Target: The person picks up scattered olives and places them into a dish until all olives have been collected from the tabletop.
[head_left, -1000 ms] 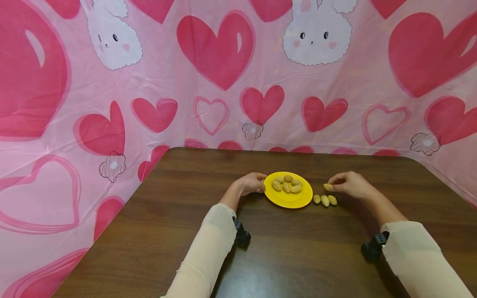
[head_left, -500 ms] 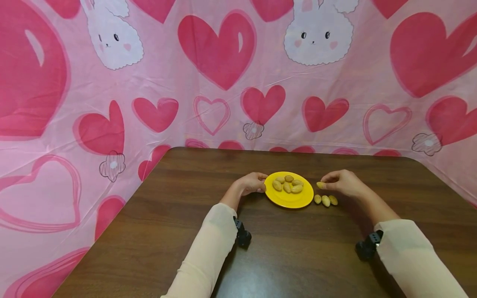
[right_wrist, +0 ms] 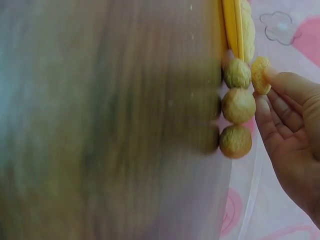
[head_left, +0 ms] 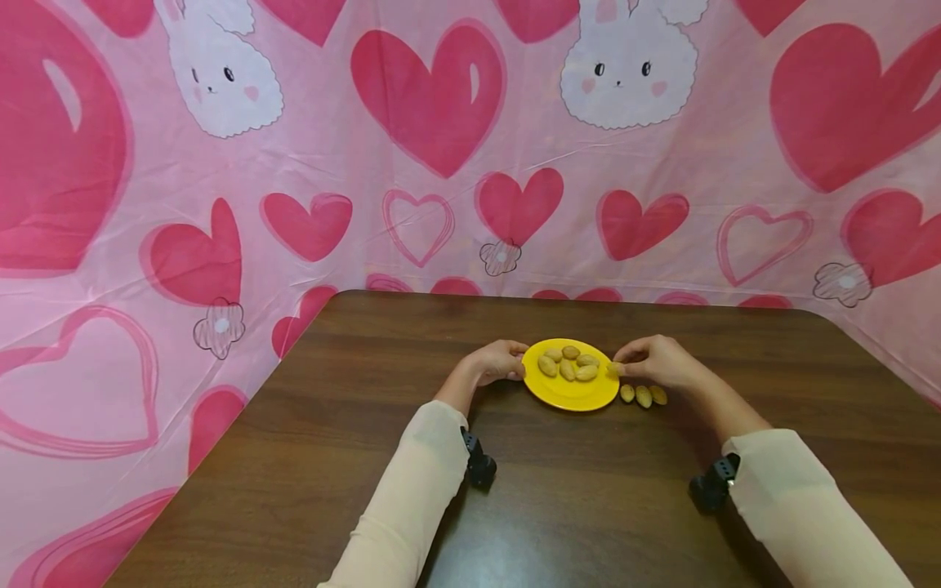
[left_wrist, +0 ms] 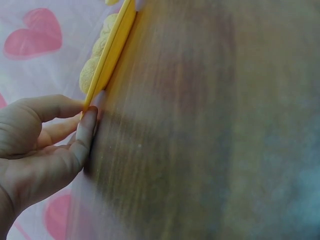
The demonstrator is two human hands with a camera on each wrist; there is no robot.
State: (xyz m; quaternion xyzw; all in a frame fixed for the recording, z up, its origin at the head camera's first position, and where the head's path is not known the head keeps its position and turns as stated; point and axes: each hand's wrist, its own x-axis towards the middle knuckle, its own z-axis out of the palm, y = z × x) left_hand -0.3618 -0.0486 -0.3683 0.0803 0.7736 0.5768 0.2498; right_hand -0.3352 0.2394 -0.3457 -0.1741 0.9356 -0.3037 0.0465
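A round yellow plate lies on the table, bearing several small oval yellow-brown fruits with a rough skin. At the plate's left side my left hand pinches the rim between thumb and fingers; the left wrist view shows the plate's edge in that pinch. My right hand holds one more oval fruit by thumb and fingertips, over the plate's right edge in the head view. Just below that hand, three oval fruits sit in a short row on the table beside the plate.
The brown wooden table reaches back to a pink cloth printed with hearts and rabbits. A small black camera is strapped at each sleeve cuff, the left camera and the right camera.
My right hand has moved left with its oval fruit, from above the row to the plate's right edge. The left hand stays on the rim, and the plate has hardly moved.
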